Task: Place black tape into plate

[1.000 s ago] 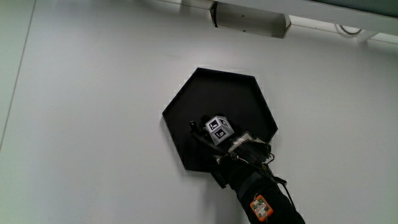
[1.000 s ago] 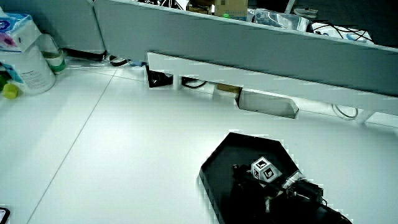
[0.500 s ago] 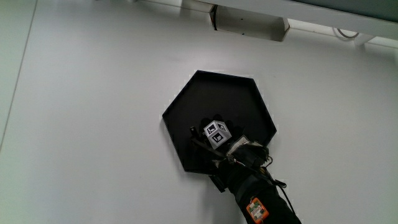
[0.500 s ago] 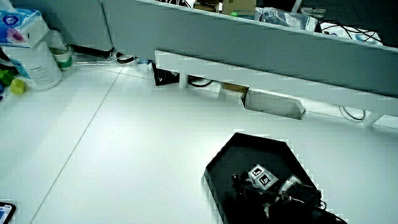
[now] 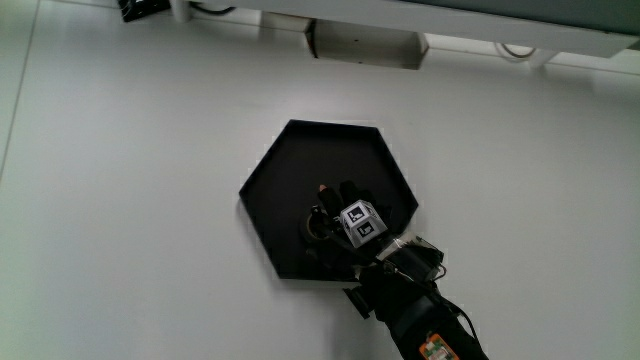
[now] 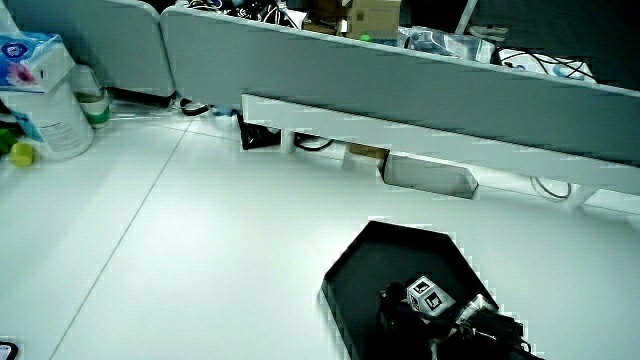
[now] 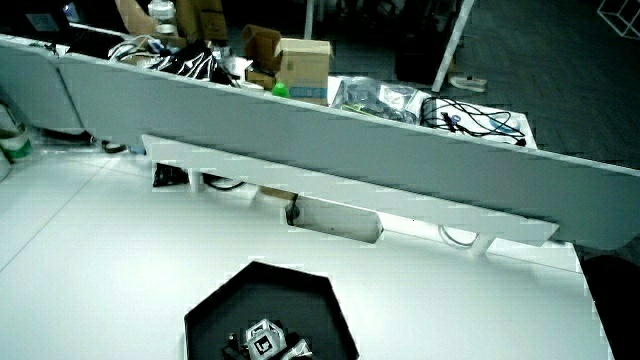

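A black hexagonal plate (image 5: 300, 160) lies on the white table and shows in both side views (image 6: 390, 250) (image 7: 270, 285). The gloved hand (image 5: 345, 205) with its patterned cube (image 5: 364, 223) rests inside the plate, over the part nearest the person. The forearm crosses the plate's near rim. Beside the hand, on the plate floor, a dark ring (image 5: 317, 226) shows faintly; it looks like the black tape. Black on black hides whether the hand touches it. The hand also appears low in the plate in both side views (image 6: 420, 300) (image 7: 262, 345).
A low grey partition (image 6: 400, 80) closes the table's edge farthest from the person, with a white box (image 5: 365, 45) and cables at its foot. A white bottle and a tissue pack (image 6: 45, 100) stand near the partition, well away from the plate.
The hand has shifted sideways inside the plate, toward one of its side corners. The dark ring now shows beside it.
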{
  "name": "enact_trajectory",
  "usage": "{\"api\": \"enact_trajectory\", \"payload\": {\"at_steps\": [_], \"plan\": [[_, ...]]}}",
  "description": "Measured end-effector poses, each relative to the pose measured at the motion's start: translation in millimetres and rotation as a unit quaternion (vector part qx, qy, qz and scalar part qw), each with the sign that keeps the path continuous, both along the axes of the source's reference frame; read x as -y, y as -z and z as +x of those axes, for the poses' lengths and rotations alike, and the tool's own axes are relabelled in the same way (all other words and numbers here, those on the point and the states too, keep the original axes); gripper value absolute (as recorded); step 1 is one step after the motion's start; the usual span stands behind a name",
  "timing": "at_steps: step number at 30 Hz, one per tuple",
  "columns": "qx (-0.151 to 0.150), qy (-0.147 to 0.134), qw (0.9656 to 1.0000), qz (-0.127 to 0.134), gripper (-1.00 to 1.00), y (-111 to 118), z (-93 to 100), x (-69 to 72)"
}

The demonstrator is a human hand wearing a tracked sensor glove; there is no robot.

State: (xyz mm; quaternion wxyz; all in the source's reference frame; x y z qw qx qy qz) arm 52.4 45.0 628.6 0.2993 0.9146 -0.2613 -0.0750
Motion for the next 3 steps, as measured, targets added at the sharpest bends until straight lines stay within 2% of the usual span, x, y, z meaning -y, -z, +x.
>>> {"api": "enact_trajectory", "payload": {"at_steps": [1, 3], "plan": [[0.008, -0.009, 0.9999, 0.011, -1.00, 5.3, 3.1, 0.0], [0.027, -0.019, 0.9994, 0.010, -1.00, 3.9, 11.2, -3.2]]}}
